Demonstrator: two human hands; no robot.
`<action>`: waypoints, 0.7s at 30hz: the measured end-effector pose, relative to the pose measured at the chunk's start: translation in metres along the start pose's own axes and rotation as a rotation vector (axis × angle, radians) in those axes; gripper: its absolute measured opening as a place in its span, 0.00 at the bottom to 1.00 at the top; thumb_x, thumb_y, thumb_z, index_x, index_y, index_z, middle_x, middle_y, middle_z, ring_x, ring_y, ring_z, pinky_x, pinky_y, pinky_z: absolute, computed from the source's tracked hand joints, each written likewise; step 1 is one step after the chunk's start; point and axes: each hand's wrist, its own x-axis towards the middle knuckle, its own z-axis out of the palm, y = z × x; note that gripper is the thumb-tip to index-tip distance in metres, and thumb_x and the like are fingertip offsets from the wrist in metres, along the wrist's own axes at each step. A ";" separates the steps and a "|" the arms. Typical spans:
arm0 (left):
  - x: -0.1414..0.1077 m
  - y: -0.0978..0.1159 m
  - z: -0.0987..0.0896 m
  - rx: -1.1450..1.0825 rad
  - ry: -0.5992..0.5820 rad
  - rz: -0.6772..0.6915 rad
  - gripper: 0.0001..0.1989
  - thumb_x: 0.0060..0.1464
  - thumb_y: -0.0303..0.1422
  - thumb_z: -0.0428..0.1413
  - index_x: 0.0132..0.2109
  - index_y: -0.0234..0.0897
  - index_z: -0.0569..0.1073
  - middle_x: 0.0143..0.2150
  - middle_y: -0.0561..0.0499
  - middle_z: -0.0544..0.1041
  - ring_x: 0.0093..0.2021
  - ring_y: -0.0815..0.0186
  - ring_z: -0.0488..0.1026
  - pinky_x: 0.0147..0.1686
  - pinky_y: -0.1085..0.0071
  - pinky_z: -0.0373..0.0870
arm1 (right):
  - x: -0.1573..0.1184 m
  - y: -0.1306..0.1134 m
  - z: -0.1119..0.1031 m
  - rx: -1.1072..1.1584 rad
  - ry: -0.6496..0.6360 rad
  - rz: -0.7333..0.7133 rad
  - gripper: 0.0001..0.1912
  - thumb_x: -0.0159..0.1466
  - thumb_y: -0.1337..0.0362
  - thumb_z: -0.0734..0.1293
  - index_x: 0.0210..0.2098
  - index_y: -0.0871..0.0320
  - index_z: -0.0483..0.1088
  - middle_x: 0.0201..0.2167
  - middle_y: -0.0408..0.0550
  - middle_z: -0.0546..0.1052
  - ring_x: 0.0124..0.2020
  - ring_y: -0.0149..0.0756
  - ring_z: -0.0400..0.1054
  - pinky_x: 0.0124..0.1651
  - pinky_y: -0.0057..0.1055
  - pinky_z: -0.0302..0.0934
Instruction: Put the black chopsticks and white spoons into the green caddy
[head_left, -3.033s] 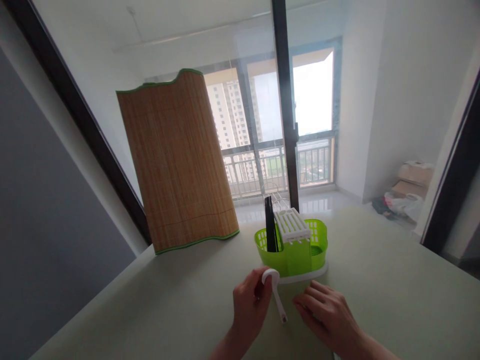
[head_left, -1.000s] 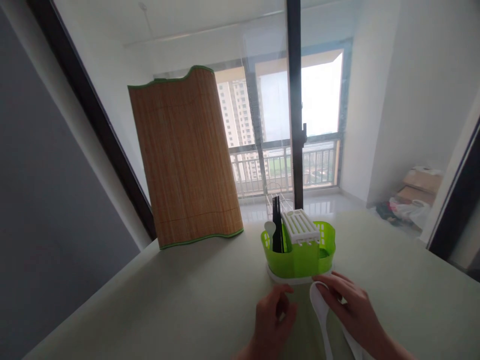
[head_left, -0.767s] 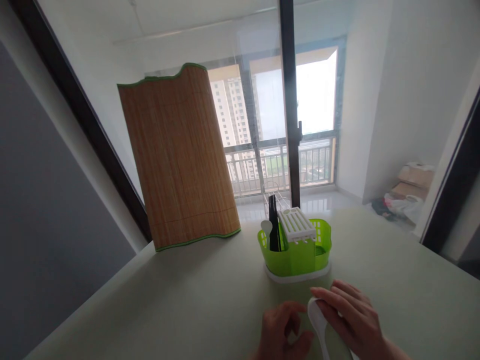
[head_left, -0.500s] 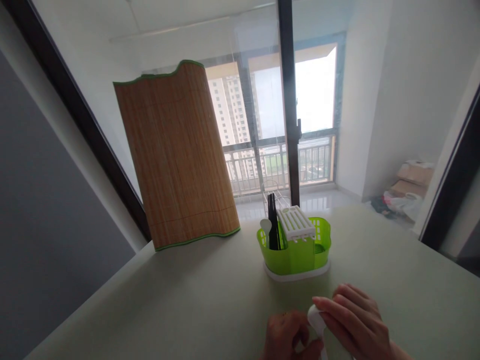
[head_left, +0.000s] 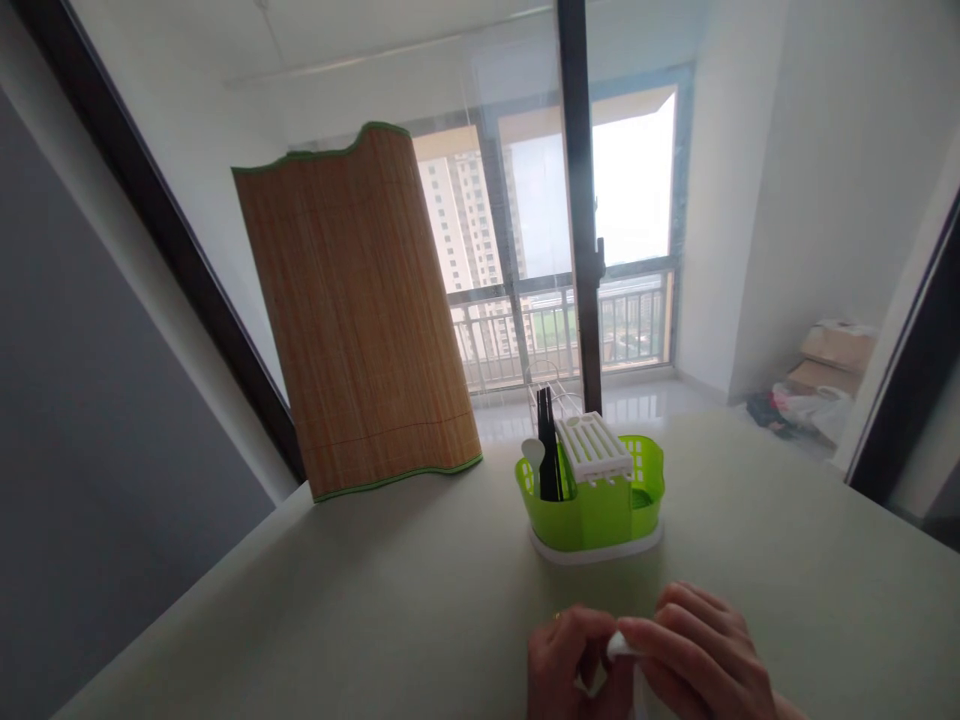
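Note:
A small white object (head_left: 621, 646), perhaps a spoon, is pinched between my two hands at the bottom of the head view; its lower part is mostly hidden. My left hand (head_left: 574, 660) has its fingers curled against it from the left. From the right, my right hand (head_left: 705, 650) closes its fingers on its top end. Just beyond the hands stands a green caddy (head_left: 600, 515) on a white base. It holds a white spoon (head_left: 533, 455), black chopsticks (head_left: 549, 450) and a white slotted rack (head_left: 595, 446).
A bamboo mat (head_left: 360, 320) stands upright and curved at the left back of the pale table (head_left: 360, 600). Behind the table are a glass door with a dark frame (head_left: 581, 200) and, on the floor at right, cardboard boxes (head_left: 836, 345) with plastic bags.
The white object has tilted and sunk lower between my fingers, so less of it shows. My left hand has risen slightly towards its top end, and my right hand has dropped a little.

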 end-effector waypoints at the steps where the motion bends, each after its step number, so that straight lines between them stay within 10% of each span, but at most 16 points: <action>1: 0.005 0.001 -0.005 -0.001 0.009 0.047 0.05 0.54 0.35 0.56 0.30 0.41 0.72 0.17 0.57 0.68 0.16 0.73 0.61 0.19 0.75 0.59 | 0.000 0.001 0.000 0.013 -0.002 -0.023 0.16 0.67 0.68 0.61 0.54 0.57 0.64 0.22 0.43 0.74 0.23 0.37 0.67 0.28 0.34 0.62; 11: 0.122 -0.005 -0.071 0.127 0.477 -0.024 0.08 0.55 0.37 0.57 0.34 0.37 0.71 0.23 0.59 0.66 0.23 0.74 0.62 0.24 0.79 0.60 | -0.016 0.031 0.004 -0.089 -0.051 0.048 0.16 0.62 0.72 0.65 0.50 0.58 0.67 0.32 0.48 0.77 0.31 0.36 0.70 0.37 0.34 0.63; 21: 0.177 -0.046 -0.069 0.072 0.466 -0.060 0.10 0.55 0.39 0.55 0.33 0.37 0.68 0.24 0.59 0.64 0.24 0.73 0.62 0.24 0.77 0.58 | -0.020 0.050 0.011 -0.229 -0.144 0.151 0.08 0.67 0.68 0.62 0.43 0.57 0.71 0.31 0.47 0.75 0.33 0.37 0.68 0.38 0.35 0.60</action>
